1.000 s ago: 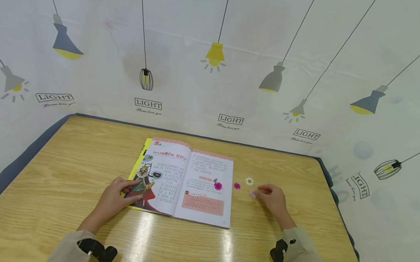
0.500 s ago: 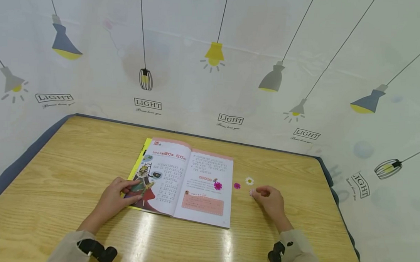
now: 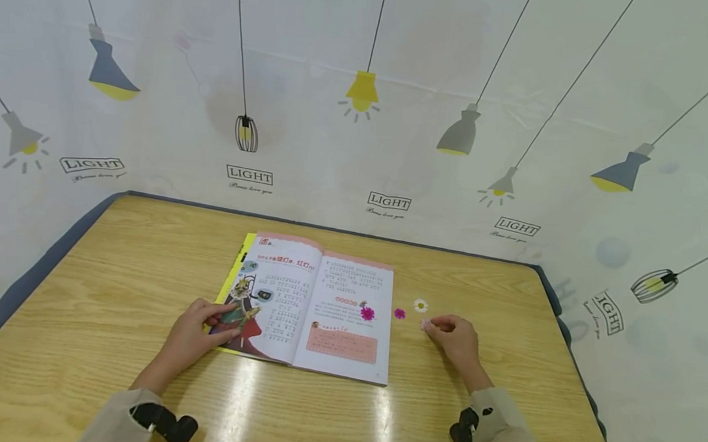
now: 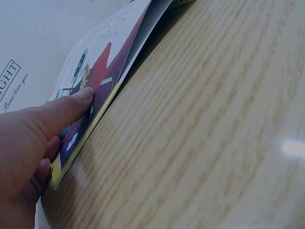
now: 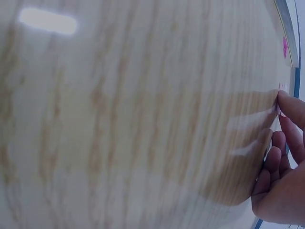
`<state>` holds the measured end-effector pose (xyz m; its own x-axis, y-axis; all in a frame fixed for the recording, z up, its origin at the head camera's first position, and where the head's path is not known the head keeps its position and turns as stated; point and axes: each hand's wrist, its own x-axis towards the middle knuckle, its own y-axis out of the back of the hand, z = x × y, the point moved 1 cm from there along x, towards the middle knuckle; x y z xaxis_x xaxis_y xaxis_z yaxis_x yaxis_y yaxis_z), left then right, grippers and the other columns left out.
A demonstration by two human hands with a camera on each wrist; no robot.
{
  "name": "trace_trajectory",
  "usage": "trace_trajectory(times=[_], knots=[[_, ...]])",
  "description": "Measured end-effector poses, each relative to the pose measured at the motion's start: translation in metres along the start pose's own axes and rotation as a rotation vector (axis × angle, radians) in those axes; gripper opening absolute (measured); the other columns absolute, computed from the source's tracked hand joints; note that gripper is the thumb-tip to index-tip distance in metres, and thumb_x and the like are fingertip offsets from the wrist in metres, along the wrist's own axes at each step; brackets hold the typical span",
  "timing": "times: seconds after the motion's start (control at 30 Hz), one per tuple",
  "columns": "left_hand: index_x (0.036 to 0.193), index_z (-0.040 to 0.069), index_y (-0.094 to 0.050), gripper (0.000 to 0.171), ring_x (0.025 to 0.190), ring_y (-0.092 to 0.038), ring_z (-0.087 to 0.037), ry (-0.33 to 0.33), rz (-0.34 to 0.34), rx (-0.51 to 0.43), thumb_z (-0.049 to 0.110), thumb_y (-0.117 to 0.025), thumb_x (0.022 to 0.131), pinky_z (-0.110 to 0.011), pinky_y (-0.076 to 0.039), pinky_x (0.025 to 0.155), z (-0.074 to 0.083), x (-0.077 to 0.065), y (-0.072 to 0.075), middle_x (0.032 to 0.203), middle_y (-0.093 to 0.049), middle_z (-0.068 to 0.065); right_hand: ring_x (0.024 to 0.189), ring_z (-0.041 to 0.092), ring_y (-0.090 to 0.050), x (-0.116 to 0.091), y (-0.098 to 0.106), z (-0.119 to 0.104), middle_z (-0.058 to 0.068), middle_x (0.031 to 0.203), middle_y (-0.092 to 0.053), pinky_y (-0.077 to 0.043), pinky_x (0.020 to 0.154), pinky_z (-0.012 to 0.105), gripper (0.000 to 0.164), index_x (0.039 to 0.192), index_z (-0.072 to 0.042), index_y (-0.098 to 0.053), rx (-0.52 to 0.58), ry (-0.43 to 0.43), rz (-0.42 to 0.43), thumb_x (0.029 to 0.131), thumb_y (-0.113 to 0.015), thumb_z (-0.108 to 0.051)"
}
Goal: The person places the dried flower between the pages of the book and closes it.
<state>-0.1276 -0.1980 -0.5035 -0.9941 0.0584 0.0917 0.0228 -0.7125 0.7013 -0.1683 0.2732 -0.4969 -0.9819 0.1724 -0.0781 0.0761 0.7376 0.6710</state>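
An open book (image 3: 344,341) lies on the wooden table, its printed pages facing up. My left hand (image 3: 189,329) holds the book's lower left edge. In the left wrist view the thumb (image 4: 71,107) lies across the illustrated page, with the other fingers curled at the edge. Right of the book, my right hand (image 3: 460,342) pinches a pale pink flower (image 3: 425,325) between thumb and fingertips, low at the tabletop; the fingers partly cover it. A white daisy (image 3: 420,306) and a small magenta flower (image 3: 399,313) lie just beyond that hand. Another magenta flower (image 3: 367,314) rests on the right page.
Behind the wooden table (image 3: 154,240) hangs a white cloth (image 3: 310,148) printed with lamps. A dark blue border (image 3: 295,222) runs along the table's far edge. Each sleeve carries a black wrist mount (image 3: 464,428). Light glares off the near tabletop.
My right hand has shifted slightly left and toward me, with the pink flower at its fingertips. The left hand, the book and the other flowers stay in place.
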Motion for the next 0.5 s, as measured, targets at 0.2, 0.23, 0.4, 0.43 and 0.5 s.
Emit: trace_trajectory(times=[0.2,0.23,0.4,0.43,0.5], knots=[[0.115,0.002,-0.065,0.047,0.078,-0.046,-0.017,-0.011,0.005,-0.006,0.022,-0.079,0.074,-0.027,-0.038,0.063,-0.0001,-0.0003,0.0,0.087,-0.047,-0.006,0.073,0.012,-0.054,-0.0014,-0.0001,-0.0015,0.007,0.082,-0.064,-0.043,0.065,0.027,0.029,0.093,0.002,-0.071,0.018,-0.02,0.001,0.08,-0.075,-0.023],[0.115,0.002,-0.065,0.047,0.078,-0.045,-0.017,-0.011,0.006,-0.006,0.022,-0.079,0.074,-0.027,-0.038,0.063,-0.0002,-0.0003,0.0,0.087,-0.047,-0.005,0.073,0.012,-0.054,-0.0016,-0.0001,-0.0018,0.007,0.082,-0.064,-0.043,0.065,0.027,0.029,0.092,0.002,-0.071,0.02,-0.021,0.001,0.08,-0.075,-0.024],[0.115,0.002,-0.066,0.047,0.078,-0.045,-0.017,-0.013,0.008,-0.003,0.022,-0.079,0.074,-0.027,-0.038,0.063,-0.0007,-0.0004,-0.0002,0.087,-0.047,-0.006,0.071,0.012,-0.054,-0.0018,-0.0007,-0.0019,0.006,0.081,-0.065,-0.044,0.064,0.027,0.027,0.09,0.0,-0.072,0.026,-0.022,-0.001,0.08,-0.075,-0.025],[0.115,0.002,-0.065,0.047,0.078,-0.045,-0.017,-0.013,0.007,-0.003,0.023,-0.079,0.074,-0.027,-0.038,0.063,-0.0009,-0.0003,-0.0003,0.087,-0.047,-0.006,0.071,0.012,-0.055,-0.0016,-0.0009,-0.0019,0.006,0.081,-0.065,-0.043,0.064,0.027,0.027,0.089,0.0,-0.072,0.027,-0.021,0.001,0.079,-0.075,-0.025],[0.115,0.002,-0.065,0.048,0.078,-0.045,-0.017,-0.01,0.006,-0.002,0.023,-0.079,0.074,-0.027,-0.038,0.063,-0.001,0.0,-0.0004,0.087,-0.047,-0.006,0.071,0.012,-0.055,-0.0014,-0.0012,-0.002,0.005,0.081,-0.065,-0.044,0.064,0.027,0.026,0.089,-0.001,-0.072,0.029,-0.019,0.003,0.079,-0.075,-0.024]])
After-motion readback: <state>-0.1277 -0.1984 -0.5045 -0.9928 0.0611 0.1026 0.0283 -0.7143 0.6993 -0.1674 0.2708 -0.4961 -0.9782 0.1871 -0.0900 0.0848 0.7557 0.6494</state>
